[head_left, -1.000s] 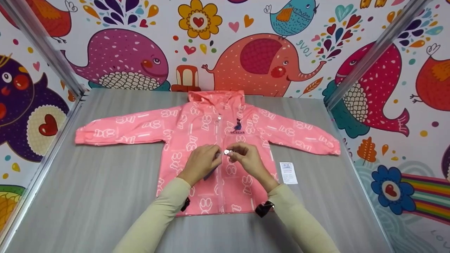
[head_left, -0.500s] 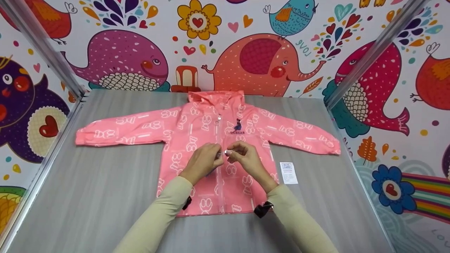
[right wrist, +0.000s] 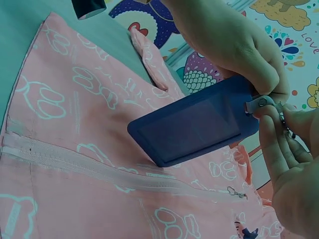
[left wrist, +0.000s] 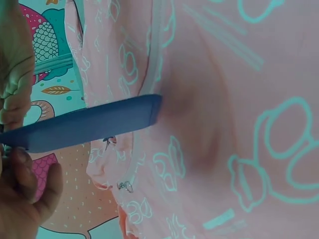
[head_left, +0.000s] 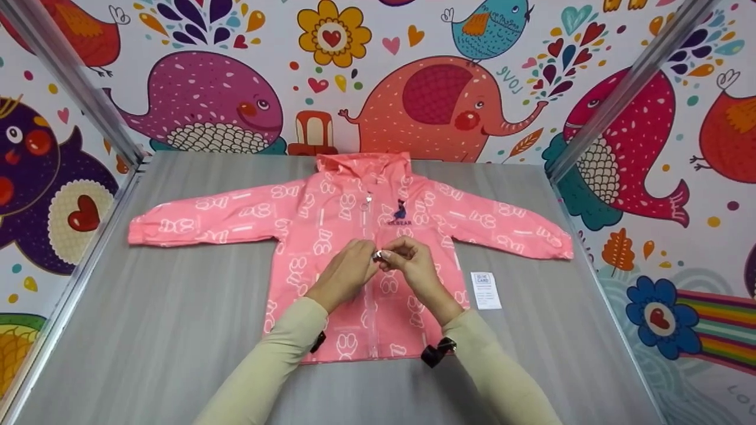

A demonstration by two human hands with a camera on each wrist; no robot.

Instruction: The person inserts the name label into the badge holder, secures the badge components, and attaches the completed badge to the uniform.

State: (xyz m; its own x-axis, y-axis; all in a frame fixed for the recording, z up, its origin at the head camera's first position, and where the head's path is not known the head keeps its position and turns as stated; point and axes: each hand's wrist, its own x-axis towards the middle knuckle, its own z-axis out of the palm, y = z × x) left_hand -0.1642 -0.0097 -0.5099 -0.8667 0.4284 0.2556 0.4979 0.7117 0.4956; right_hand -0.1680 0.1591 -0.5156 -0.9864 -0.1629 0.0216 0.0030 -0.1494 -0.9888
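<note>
In the head view my left hand (head_left: pixel 348 268) and right hand (head_left: pixel 410 265) meet over the front of a pink child's jacket (head_left: pixel 345 342). A dark blue badge holder (right wrist: pixel 194 122) with a transparent window hangs tilted above the jacket in the right wrist view. My left hand holds it by its strap end, where a short strap with a snap (right wrist: pixel 261 103) comes out. My right hand pinches a small metal clip (head_left: pixel 379 255) at that strap. Seen edge-on, the holder (left wrist: pixel 84 124) crosses the left wrist view. From the head, my left hand hides it.
The jacket lies flat, sleeves spread, its zip pull (head_left: pixel 366 202) near the collar. A white printed card (head_left: pixel 485 290) lies right of it on the grey table (head_left: pixel 195 307). Patterned walls with metal posts (head_left: pixel 626 94) enclose the table. Black cameras (head_left: pixel 438 352) sit on the wrists.
My left hand has shifted slightly up and right, closing the gap to my right hand. The blue holder's edge, seen below it earlier, is now hidden in the head view.
</note>
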